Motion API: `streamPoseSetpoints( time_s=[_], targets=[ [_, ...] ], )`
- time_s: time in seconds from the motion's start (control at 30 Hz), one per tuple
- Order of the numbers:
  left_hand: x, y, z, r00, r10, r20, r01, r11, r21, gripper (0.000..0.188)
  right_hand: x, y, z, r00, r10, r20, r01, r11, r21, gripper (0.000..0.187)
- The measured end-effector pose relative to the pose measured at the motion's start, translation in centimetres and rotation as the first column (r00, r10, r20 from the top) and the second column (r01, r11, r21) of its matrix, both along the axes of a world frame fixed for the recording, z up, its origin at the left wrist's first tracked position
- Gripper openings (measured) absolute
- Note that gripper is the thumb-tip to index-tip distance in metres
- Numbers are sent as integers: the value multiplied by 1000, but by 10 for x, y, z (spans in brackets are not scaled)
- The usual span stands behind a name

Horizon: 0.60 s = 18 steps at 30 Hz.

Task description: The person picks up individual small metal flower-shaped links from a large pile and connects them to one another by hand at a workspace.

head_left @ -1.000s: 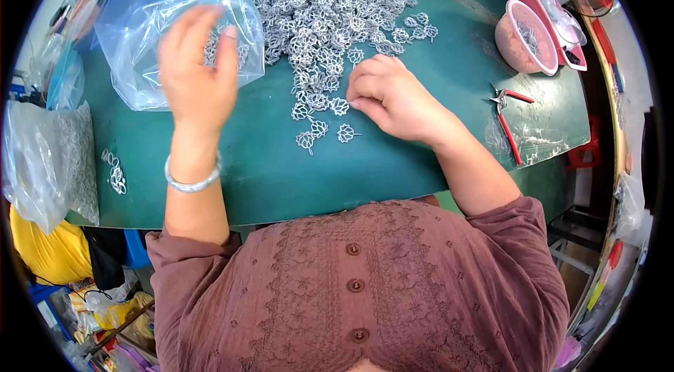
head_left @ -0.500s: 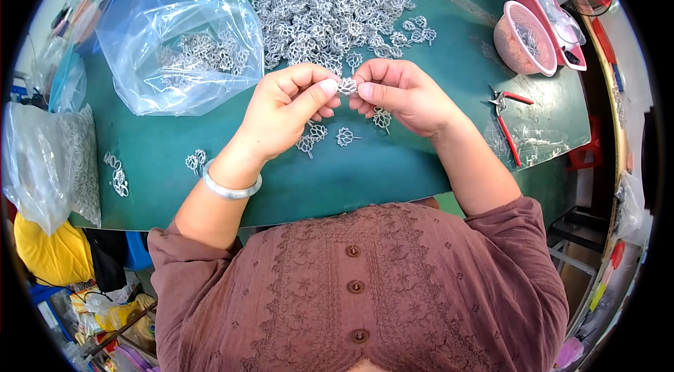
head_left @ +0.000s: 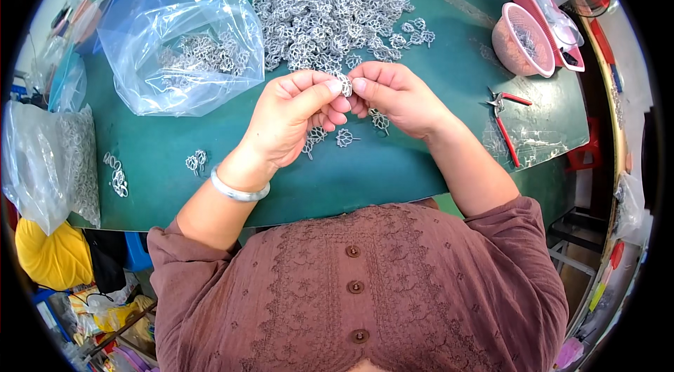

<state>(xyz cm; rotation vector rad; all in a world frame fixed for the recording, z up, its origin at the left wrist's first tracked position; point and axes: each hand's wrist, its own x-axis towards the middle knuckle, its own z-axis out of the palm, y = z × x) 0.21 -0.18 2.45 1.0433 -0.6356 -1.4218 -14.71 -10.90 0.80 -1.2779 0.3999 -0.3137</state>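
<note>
- One small grey metal piece (head_left: 345,84), an open flower shape, is held over the counter (head_left: 351,182), just on the person's side of the pile (head_left: 330,14).
- The left hand (head_left: 284,109) pinches its left side between thumb and fingers; the right hand (head_left: 399,100) grips its right edge.
- The step in hand looks like fingertip work on this piece; the next move probably calls for a steady, light pinch.
- Its long axis seems roughly upright in view; covered edges leave its pointing direction unclear.

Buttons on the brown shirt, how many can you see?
3, down the front of the shirt: a top button, a middle button and a bottom button. More may be hidden.
</note>
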Motion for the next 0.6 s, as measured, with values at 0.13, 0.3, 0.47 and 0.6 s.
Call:
streamPoseSetpoints(
  time_s=[0.13,0.3,0.47,0.6],
  targets=[
    [-1,0,0,1000,12,-10,-12,1000,2,11,1,2,3,1000,8,-18,-8,1000,-4,20],
    [-2,0,0,1000,17,-13,-17,1000,9,10,0,2,4,1000,16,-14,-16,1000,-5,20],
    [-3,1,0,1000,18,19,-18,1000,3,10,1,1,2,1000,10,0,-10,1000,-10,17],
    [-4,1,0,997,28,68,-28,1000,-3,10,1,1,2,1000,0,6,0,1000,2,17]
  ],
)
